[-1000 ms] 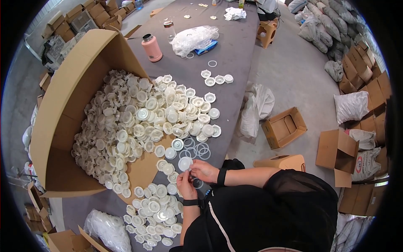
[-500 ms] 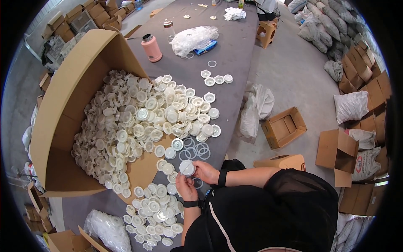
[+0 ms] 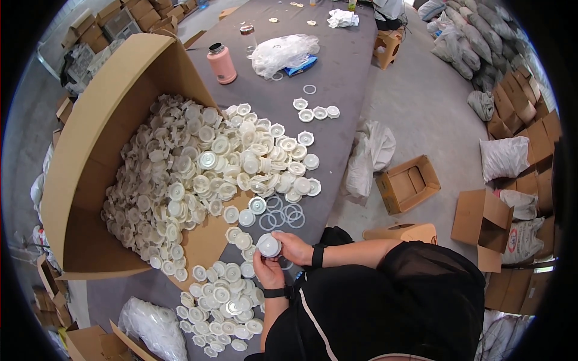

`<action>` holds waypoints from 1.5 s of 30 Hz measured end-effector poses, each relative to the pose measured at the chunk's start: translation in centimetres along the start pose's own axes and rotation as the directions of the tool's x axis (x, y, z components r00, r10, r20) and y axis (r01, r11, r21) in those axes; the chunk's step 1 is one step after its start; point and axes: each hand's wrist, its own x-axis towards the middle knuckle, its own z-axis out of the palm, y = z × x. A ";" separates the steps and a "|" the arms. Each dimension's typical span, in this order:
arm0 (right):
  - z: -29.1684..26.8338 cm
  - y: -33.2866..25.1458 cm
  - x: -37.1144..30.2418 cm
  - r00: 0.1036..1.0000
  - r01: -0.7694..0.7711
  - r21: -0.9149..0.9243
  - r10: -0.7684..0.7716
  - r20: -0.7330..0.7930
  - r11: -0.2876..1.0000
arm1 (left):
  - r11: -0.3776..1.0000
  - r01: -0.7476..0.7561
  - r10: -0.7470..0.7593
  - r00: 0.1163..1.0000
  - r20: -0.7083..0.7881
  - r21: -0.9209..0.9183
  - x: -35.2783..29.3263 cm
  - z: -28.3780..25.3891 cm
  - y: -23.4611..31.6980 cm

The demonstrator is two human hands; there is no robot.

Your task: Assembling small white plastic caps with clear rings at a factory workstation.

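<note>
Both hands are closed on one white round plastic cap, held just above the table's near side. My left hand grips its lower edge, while the thumb and fingers of my right hand hold its right edge. Just beyond them lie several translucent sealing rings, overlapping one another. Another ring shows partly beneath my right hand. A pile of similar caps spreads to the left of my left wrist, and a larger heap spills from a cardboard box on its side.
The cardboard box stands tall at the left. Farther along the grey-covered table are a pink bottle, a clear bottle and a plastic bag. A clear plastic bundle lies near left. An open carton sits on the floor.
The cap has tilted slightly between my fingers, and my right hand has shifted a little over it. The ring beneath my hands is now more covered. The whole view has shifted slightly.
</note>
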 end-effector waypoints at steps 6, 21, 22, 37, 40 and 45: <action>0.6 -0.8 -0.1 0.998 -0.053 -0.143 0.058 0.032 0.988 | 0.999 -0.011 0.014 0.998 -0.060 0.039 -0.3 0.9 0.7; 1.5 -0.8 0.6 0.999 -0.003 -0.451 -0.018 -0.042 0.893 | 0.989 -0.005 -0.019 0.987 0.159 0.149 -0.4 -0.7 2.9; 1.4 -0.8 0.8 0.999 -0.004 -0.452 -0.016 -0.041 0.892 | 0.989 -0.006 -0.017 0.987 0.158 0.148 -0.6 -0.7 2.9; -2.5 0.0 2.3 0.920 -0.347 -0.281 0.266 -0.288 0.895 | -0.194 0.008 0.408 0.910 0.073 0.981 1.0 -7.8 13.8; -3.2 -0.4 2.9 0.914 -0.359 -0.268 0.279 -0.295 0.894 | -0.370 -0.056 0.471 0.849 0.239 0.927 2.6 -7.0 13.6; -3.9 -0.3 4.5 0.907 -0.375 -0.244 0.300 -0.296 0.894 | -0.333 -0.237 0.330 0.878 0.348 0.913 8.0 -4.8 7.3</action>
